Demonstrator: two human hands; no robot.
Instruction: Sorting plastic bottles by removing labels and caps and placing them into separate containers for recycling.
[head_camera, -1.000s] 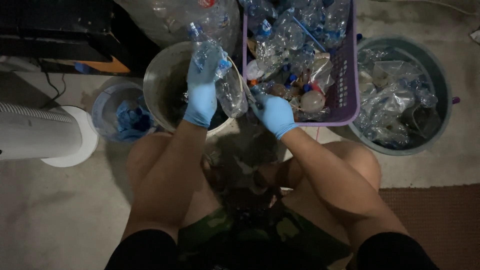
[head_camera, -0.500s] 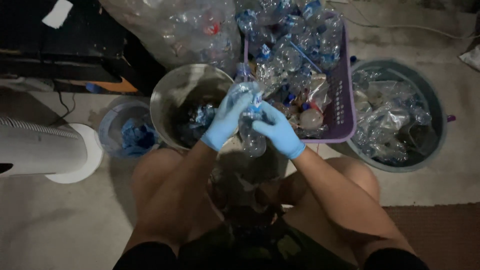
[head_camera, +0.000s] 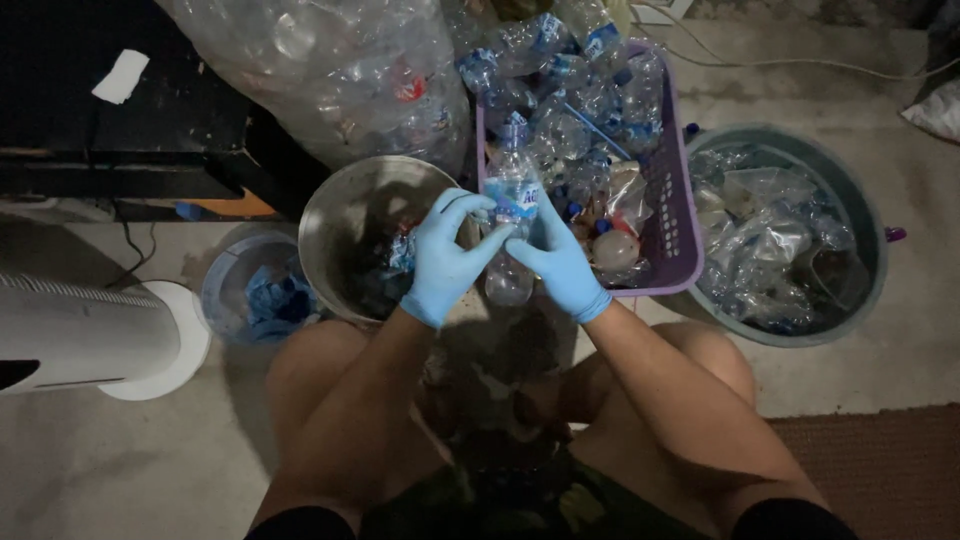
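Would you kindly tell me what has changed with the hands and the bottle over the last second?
The left hand came down from above the metal bucket to join the right hand; both now grip one clear bottle in front of the purple basket. Bucket, basket and the round tub stayed put.

Concrete floor (head_camera: 880, 360) bears basket (head_camera: 682, 230), tubs, fan base (head_camera: 160, 350)

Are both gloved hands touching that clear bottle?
Touching. The head view shows the left hand and right hand wrapped around the bottle from either side.
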